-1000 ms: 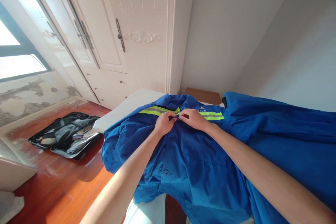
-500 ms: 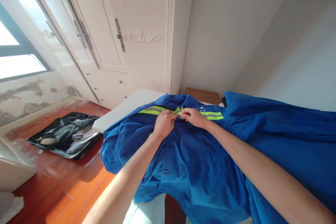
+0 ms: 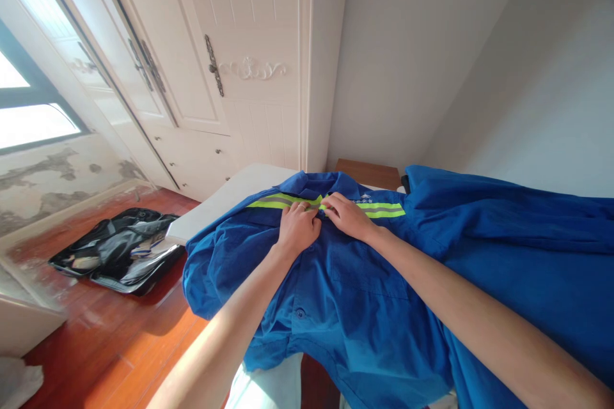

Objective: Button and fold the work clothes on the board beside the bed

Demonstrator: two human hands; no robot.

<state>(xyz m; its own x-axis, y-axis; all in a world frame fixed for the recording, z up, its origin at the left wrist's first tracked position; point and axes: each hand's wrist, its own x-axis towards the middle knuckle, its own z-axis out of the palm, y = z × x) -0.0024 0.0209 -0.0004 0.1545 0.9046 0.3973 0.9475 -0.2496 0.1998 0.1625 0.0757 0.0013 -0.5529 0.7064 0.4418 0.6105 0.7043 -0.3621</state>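
A blue work jacket (image 3: 355, 287) with yellow-green and grey reflective strips lies front up before me, its collar at the far side. My left hand (image 3: 300, 225) is closed on the front placket at chest height, beside the left-hand strip. Close to it on the right, my right hand (image 3: 349, 216) pinches the other front edge where the strips meet. The fingertips of both hands almost touch, and what lies between them is mostly covered. Lower on the placket a dark button (image 3: 300, 314) shows.
More blue cloth (image 3: 518, 255) is heaped to the right. A pale board or tabletop (image 3: 230, 195) lies under the jacket's far left. On the wooden floor (image 3: 110, 345) sits an open black suitcase (image 3: 119, 246) with things in it. A white wardrobe (image 3: 249, 25) stands behind.
Both hands stay at the chest of the jacket, with small finger shifts. My right hand's fingers have spread slightly over the front edge. The whole view has shifted a little.
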